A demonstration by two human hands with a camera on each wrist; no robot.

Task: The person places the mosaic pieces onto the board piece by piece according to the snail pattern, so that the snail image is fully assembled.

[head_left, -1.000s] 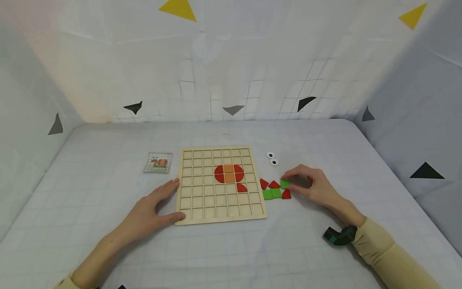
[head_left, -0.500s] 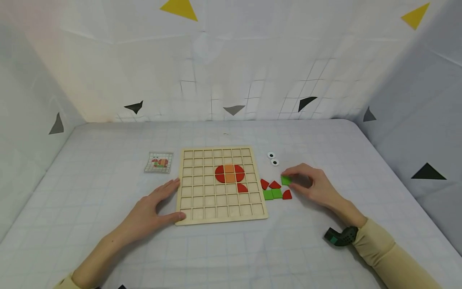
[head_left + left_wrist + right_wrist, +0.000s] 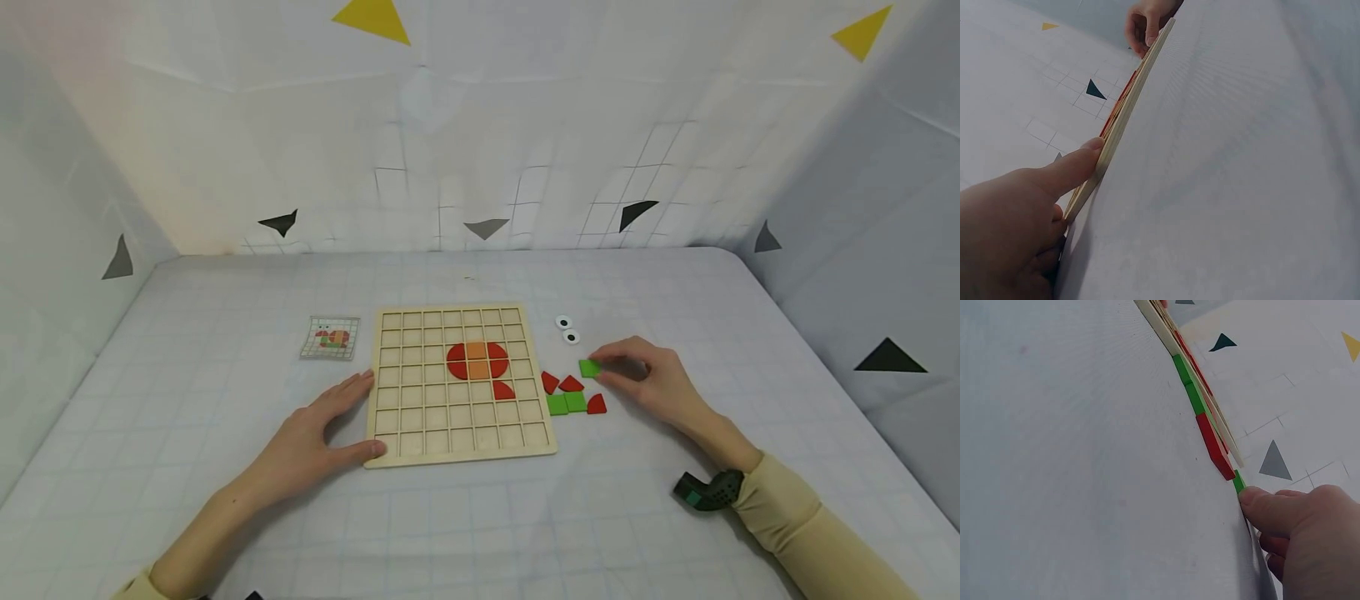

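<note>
My left hand [image 3: 307, 433] rests at the left side of a wooden grid board [image 3: 412, 400], its fingers spread along the edge and the thumb on the near corner. Red quarter-round pieces [image 3: 456, 362] and orange squares [image 3: 477, 369] form a rounded shape in the grid, with one more red quarter piece [image 3: 502, 390] below. To the right of the board, my right hand [image 3: 660, 383] pinches a green square tile [image 3: 588, 368] between thumb and fingertips. In the right wrist view the thumb covers part of this green tile [image 3: 1239, 481].
Beside the board's right edge lie two green squares [image 3: 575, 402] and several red pieces [image 3: 596, 405]. Two round eye pieces [image 3: 571, 337] sit farther back. A small pattern card [image 3: 330, 338] lies to the left of the board. White sheets with coloured triangles surround the table.
My right hand has lifted the green tile away from the red piece below it and shifted it slightly back and to the left. The left hand and the board have stayed in place.
</note>
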